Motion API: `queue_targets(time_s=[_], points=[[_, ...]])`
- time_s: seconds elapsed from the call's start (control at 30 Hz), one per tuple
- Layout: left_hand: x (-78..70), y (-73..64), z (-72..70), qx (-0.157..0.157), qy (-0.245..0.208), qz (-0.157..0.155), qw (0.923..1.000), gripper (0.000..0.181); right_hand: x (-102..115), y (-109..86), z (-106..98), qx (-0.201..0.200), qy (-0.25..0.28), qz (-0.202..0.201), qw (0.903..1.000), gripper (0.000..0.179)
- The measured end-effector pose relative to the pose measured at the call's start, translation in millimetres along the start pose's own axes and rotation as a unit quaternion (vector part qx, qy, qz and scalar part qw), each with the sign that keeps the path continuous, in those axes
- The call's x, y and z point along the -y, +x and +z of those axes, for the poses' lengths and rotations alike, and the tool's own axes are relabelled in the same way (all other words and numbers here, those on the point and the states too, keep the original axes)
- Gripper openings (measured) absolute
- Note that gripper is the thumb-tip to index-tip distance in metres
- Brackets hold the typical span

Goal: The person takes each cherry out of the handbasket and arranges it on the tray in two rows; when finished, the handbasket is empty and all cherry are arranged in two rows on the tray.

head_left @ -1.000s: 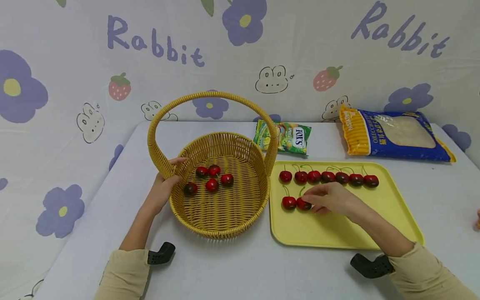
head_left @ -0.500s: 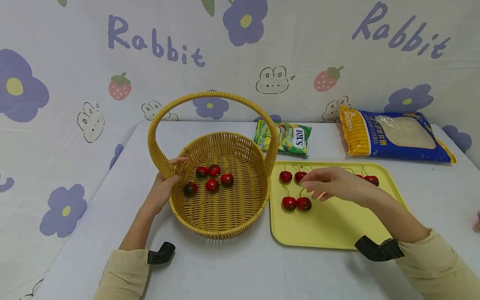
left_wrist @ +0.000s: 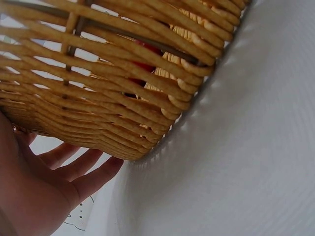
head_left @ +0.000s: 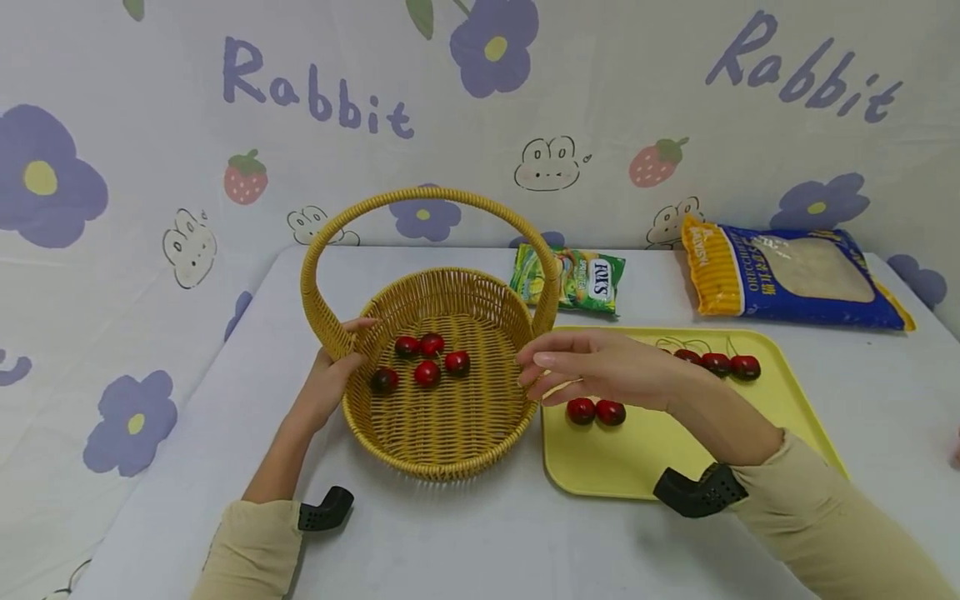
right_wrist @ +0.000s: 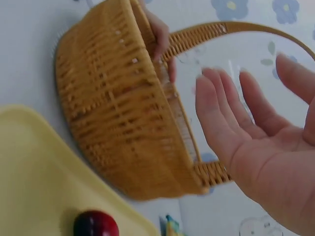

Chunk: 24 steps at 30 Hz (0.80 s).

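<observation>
A yellow wicker basket (head_left: 442, 471) with a tall arched handle stands upright, several dark red cherries (head_left: 427, 373) lying on its floor. My left hand (head_left: 322, 387) grips its left rim at the foot of the handle; in the left wrist view the fingers (left_wrist: 98, 174) reach along the outer wall. Beside the basket's right rim hovers my right hand (head_left: 600, 367), palm and fingers relaxed, nothing in it, as the right wrist view also shows. It covers part of the yellow tray (head_left: 675, 467). Two cherries (head_left: 611, 412) sit in the tray's front row, and several cherries (head_left: 745, 367) show at the back.
Behind the basket and tray lies a green candy bag (head_left: 570, 279). A blue and yellow pasta bag (head_left: 802, 275) lies at the back right. The white table (head_left: 465, 550) meets a printed cloth backdrop (head_left: 450, 150) at the rear.
My right hand has left a front-row cherry, risen off the tray and moved left to the basket's right rim. That cherry stays on the tray. My left hand keeps its grip.
</observation>
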State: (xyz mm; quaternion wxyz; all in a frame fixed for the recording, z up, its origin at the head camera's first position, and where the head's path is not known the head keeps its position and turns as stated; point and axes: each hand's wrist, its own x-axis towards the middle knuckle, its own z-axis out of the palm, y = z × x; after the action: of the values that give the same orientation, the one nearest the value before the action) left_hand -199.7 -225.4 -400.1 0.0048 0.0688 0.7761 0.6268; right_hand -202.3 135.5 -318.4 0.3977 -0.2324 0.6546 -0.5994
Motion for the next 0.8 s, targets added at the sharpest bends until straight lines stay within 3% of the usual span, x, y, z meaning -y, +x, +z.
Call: queue_targets(time_s=[0.43, 0.8], points=[[2.1, 1.7, -0.6, -0.003, -0.001, -0.001, 1.0, 0.047, 9, 52.5, 35, -0.072, 0.031, 0.048, 0.9958, 0.049], [4.2, 3.3, -0.6, -0.002, -0.005, 0.004, 1.0, 0.047, 8, 93.2, 43, -0.171, 0.021, 0.121, 0.9776, 0.055]])
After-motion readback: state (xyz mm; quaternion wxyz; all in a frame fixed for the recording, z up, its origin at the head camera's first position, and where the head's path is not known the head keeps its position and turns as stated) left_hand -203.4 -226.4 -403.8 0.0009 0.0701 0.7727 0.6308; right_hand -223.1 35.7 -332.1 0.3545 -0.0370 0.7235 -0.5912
